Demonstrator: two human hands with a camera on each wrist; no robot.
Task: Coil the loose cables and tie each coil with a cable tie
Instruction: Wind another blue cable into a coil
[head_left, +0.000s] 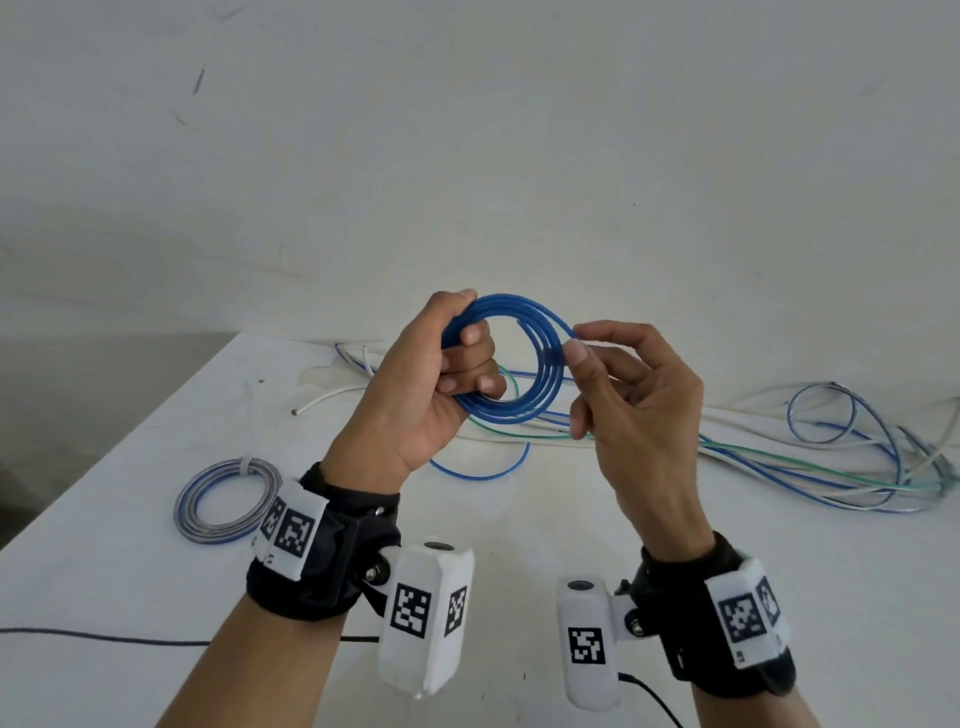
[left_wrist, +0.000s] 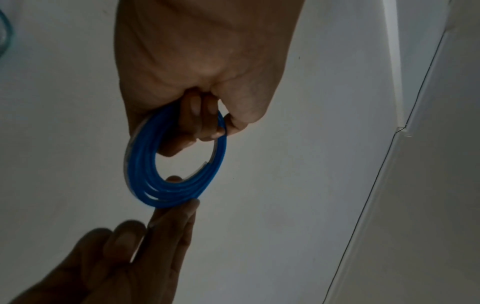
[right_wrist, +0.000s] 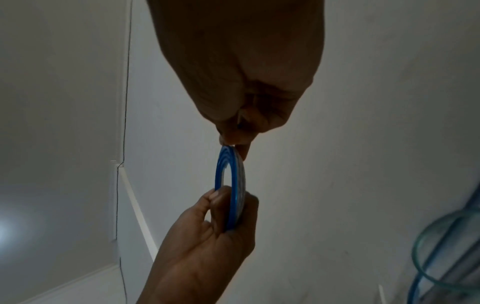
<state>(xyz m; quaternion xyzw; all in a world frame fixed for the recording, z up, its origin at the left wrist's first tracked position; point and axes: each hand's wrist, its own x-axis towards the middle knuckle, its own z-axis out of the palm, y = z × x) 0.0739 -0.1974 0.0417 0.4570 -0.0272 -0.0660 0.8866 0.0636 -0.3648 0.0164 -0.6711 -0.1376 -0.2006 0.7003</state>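
Observation:
A blue cable coil (head_left: 524, 364) of several loops is held up above the white table (head_left: 156, 415). My left hand (head_left: 447, 358) grips its left side, fingers curled through the ring. My right hand (head_left: 576, 343) pinches the coil's right edge between thumb and forefinger. In the left wrist view the blue coil (left_wrist: 145, 174) hangs below my left hand (left_wrist: 202, 123), with the right hand's fingertips (left_wrist: 182, 209) at its lower rim. The right wrist view shows the coil (right_wrist: 233, 181) edge-on between both hands. No cable tie shows on this coil.
A finished blue-and-clear coil (head_left: 228, 499) bound with a white tie lies at the left on the table. Loose blue, green and white cables (head_left: 779, 457) sprawl across the back and right. A thin dark cord (head_left: 104, 636) crosses the near edge. A white wall stands behind.

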